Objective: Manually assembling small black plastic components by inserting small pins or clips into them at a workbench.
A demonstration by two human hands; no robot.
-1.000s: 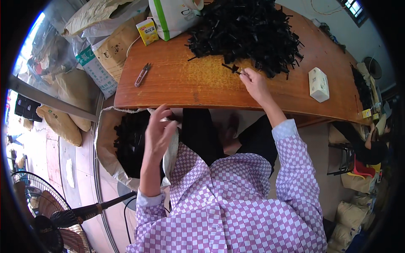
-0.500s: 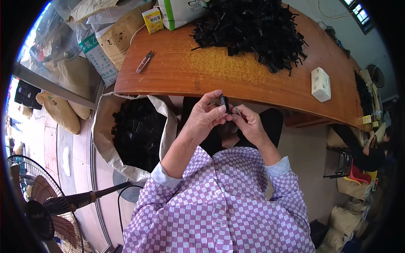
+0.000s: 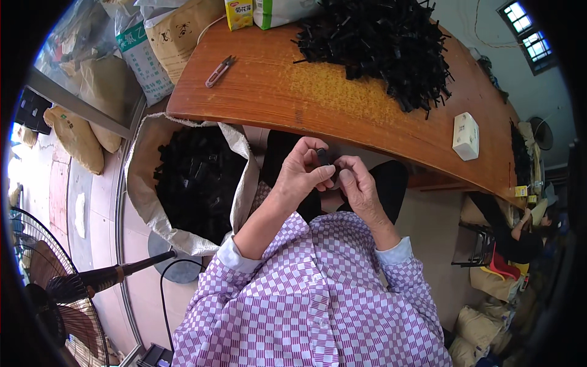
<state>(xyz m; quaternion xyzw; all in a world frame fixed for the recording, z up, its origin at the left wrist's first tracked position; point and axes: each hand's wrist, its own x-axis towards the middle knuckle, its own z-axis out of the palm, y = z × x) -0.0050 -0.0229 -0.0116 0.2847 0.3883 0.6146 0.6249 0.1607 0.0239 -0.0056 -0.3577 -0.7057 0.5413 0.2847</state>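
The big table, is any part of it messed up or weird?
Yes: the wooden table has a scuffed, yellowish patch on the near side of the heap of black pieces. It looks odd because the surrounding top is reddish-brown; the finish may have worn away there.

Your light's decent, but the floor [image 3: 38, 196] off the left edge of your worktop [image 3: 263, 92] is blown out. Window [image 3: 531, 37] past its far right corner glares bluish; your fisheye rim warps into black.
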